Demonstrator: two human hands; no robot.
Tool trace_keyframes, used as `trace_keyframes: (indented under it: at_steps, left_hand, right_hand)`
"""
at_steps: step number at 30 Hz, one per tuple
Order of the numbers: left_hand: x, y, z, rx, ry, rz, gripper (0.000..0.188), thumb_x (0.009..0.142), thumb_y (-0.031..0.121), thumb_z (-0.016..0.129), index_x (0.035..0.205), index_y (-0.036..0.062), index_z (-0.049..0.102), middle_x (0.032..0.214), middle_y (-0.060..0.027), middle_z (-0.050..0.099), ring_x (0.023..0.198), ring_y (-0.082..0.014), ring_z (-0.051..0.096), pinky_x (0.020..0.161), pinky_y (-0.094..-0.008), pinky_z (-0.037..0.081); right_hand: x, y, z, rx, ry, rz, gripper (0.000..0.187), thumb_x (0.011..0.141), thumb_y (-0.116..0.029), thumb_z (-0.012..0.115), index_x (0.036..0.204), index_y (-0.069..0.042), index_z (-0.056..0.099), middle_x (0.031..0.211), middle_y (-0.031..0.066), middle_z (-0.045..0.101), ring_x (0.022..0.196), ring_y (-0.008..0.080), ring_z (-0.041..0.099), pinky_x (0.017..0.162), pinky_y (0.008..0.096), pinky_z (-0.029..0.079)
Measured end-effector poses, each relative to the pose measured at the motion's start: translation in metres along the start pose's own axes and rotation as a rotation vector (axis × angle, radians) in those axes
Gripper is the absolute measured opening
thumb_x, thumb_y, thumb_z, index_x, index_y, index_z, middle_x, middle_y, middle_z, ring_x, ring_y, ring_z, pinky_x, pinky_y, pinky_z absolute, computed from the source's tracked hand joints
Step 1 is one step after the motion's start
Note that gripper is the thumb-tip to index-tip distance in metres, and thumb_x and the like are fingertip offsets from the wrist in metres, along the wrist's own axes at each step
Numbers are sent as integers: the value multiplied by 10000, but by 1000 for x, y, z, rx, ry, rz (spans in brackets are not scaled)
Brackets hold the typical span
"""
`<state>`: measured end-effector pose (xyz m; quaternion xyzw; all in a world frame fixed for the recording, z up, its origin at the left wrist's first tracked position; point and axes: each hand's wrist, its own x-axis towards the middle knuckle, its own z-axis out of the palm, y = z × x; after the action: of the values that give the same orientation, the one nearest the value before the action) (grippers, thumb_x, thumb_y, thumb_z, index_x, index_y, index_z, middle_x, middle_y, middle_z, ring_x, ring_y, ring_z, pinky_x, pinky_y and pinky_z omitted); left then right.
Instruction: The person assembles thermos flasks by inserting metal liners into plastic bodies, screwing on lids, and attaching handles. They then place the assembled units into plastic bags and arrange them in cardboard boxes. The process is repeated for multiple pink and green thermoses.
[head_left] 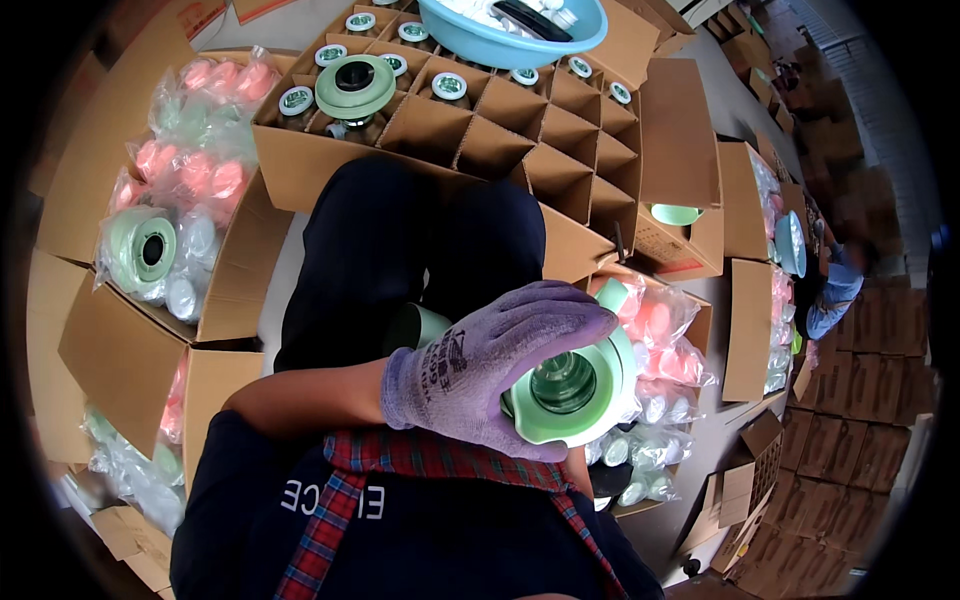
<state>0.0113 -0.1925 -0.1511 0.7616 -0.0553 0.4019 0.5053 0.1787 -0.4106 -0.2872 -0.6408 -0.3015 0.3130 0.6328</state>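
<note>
In the head view, the left hand (490, 365), in a purple glove, is curled halfway round a green jug (575, 385) (you can see clear glass inside it), with the fingers on top and the thumb below, and the jug is just to the right of the person's knees (420, 225). The right hand is hidden, so I cannot tell what it holds. Past the knees, a big brown box (285, 160) with little square rooms has glass jars with white lids (450, 86), and a blue bowl (470, 40) sits on top.
</note>
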Motion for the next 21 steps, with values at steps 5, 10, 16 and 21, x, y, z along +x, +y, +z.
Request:
trace_keyframes:
  at_steps: [5,10,16,21]
  left_hand:
    - [3,0,6,44,39,63,953,661,396,895,1417,30,445,1363,-161,538,1247,-344,541,1107,-510,370]
    - [7,7,15,48,49,77,899,668,429,884,1382,56,486,1343,-138,555,1245,-333,543,1101,-531,370]
    - [8,5,23,61,44,117,891,665,431,885,1381,74,492,1342,-119,559,1247,-336,541,1095,-552,376]
    - [0,-3,8,50,36,56,943,637,354,926,1387,10,470,1352,-193,555,1227,-362,558,1084,-499,379]
  right_hand:
    - [3,-1,2,45,30,-1,646,962,-352,599,1475,-26,382,1454,170,484,1297,316,517,1092,426,410]
    - [6,-3,2,107,61,2,665,959,-368,604,1482,-28,372,1461,169,476,1300,318,514,1096,431,405]
    - [16,-1,3,163,71,6,689,955,-388,610,1489,-30,361,1470,168,467,1303,320,509,1101,436,399]
    - [34,7,2,-382,64,-319,709,952,-404,616,1495,-32,352,1477,167,459,1306,322,505,1106,440,394]
